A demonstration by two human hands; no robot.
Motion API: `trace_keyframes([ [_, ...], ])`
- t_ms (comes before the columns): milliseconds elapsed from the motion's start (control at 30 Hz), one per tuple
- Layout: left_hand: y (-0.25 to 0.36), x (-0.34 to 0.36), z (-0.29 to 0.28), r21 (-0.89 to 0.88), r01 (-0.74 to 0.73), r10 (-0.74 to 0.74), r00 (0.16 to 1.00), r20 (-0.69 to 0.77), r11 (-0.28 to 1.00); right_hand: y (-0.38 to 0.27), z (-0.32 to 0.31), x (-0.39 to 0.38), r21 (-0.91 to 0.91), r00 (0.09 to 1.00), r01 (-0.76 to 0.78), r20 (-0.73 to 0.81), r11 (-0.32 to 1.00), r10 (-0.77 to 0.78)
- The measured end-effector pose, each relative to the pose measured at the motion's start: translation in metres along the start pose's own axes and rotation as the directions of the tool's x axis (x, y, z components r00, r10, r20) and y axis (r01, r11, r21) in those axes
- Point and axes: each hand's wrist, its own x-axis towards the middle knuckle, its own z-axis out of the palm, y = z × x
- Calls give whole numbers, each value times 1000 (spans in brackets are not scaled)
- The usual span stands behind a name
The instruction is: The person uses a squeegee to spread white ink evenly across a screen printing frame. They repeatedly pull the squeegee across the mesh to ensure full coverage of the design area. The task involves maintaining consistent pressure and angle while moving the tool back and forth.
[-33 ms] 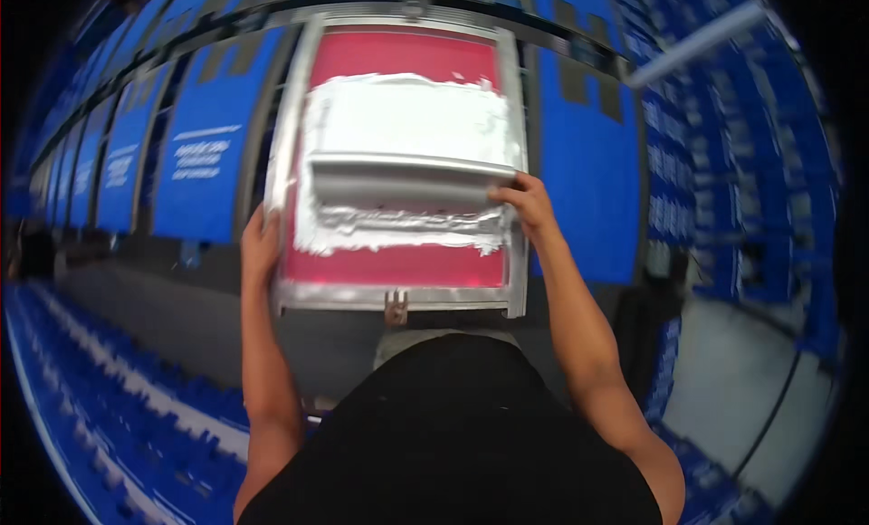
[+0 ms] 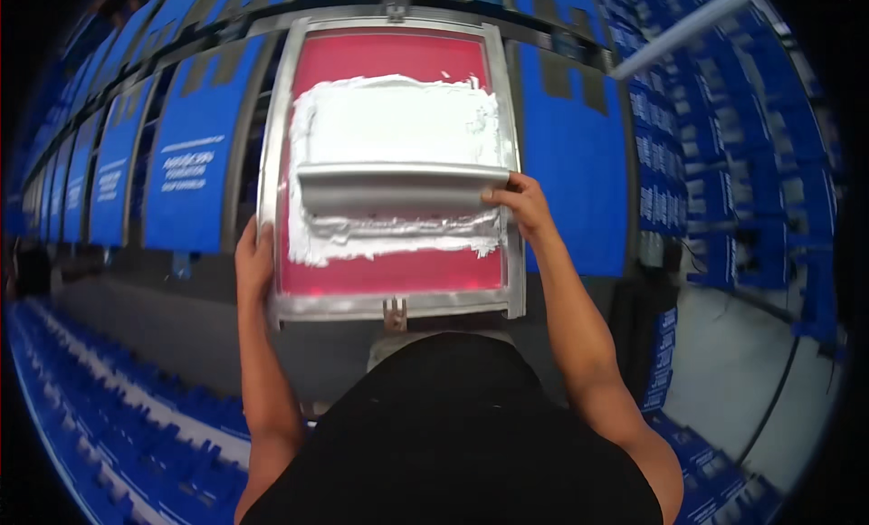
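A screen printing frame [image 2: 507, 100] with a metal rim and red mesh [image 2: 398, 54] lies before me. White ink [image 2: 389, 118] is spread over the middle of the mesh, with ragged edges. Across the ink rests a long grey metal squeegee [image 2: 398, 188], tilted, with ink bunched along its near side. My right hand [image 2: 525, 205] pinches the squeegee's right end between thumb and fingers. At the frame's left side, toward its near corner, my left hand [image 2: 255, 258] grips the rim; some of its fingers are hidden.
Blue printed panels [image 2: 186, 154] stand in a row on the left, and another blue panel [image 2: 579, 181] is right of the frame. Small metal clamps [image 2: 395, 313] sit at the frame's near and far ends. Racks of blue pieces [image 2: 715, 244] hang at the right, above a pale floor [image 2: 724, 371].
The frame sits slightly farther left and lower in the picture, along with the panels around it. Both hands keep their grips.
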Motion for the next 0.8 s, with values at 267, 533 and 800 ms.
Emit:
trace_keyframes([
  [267,-38,-49,133,75,-71,71,997,-3,995,11,-141,-74,-58,992,-9,-122,998,2],
  [533,-15,-63,170,64,-20,20,1000,-4,998,31,-181,-63,-10,996,-9,-91,1000,8],
  [800,-4,-33,131,233,98,-90,995,-48,967,38,-146,-34,-82,996,-34,-89,996,26],
])
